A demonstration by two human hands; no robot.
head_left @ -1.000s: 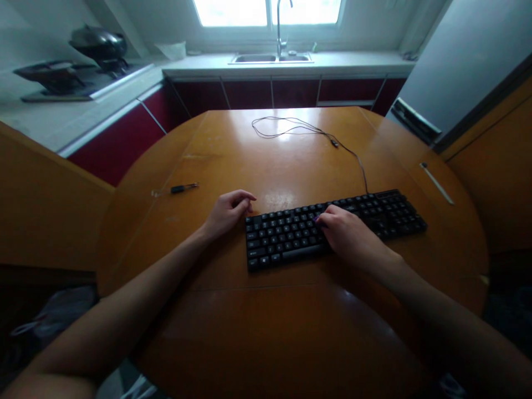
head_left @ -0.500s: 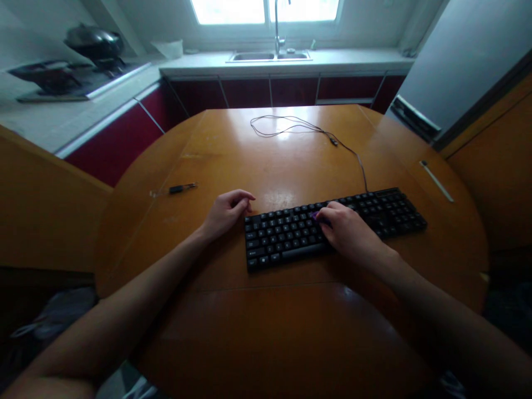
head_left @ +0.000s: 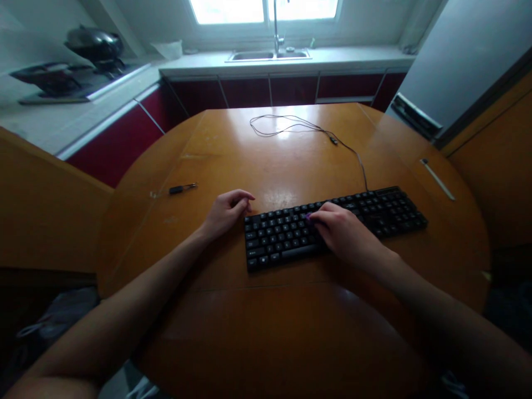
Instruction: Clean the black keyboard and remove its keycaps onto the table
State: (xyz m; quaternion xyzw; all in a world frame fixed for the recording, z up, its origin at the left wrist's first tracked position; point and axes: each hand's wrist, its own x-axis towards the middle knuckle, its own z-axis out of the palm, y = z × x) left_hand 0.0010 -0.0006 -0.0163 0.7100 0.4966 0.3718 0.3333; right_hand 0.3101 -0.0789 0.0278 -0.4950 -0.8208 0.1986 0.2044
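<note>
Bears a Windows-style logo (head_left: 263, 259) on a bottom-row key (head_left: 263, 261) of the black keyboard (head_left: 286, 233); shows pale legends (head_left: 279, 237) on other keys (head_left: 287, 244), too small and blurred to read.

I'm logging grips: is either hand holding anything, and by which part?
The right hand pinches a small purple item over the keyboard; which part, I cannot tell. The left hand holds nothing visible.

Mostly hidden: a purple object (head_left: 309, 216)

From here I can't identify it: the right hand (head_left: 344, 226) covers all but a sliver, plus some keys of the keyboard (head_left: 285, 233) (the legends are mostly too small for me). The faucet (head_left: 275, 30) and refrigerator (head_left: 453, 61) run past my view's edges.
</note>
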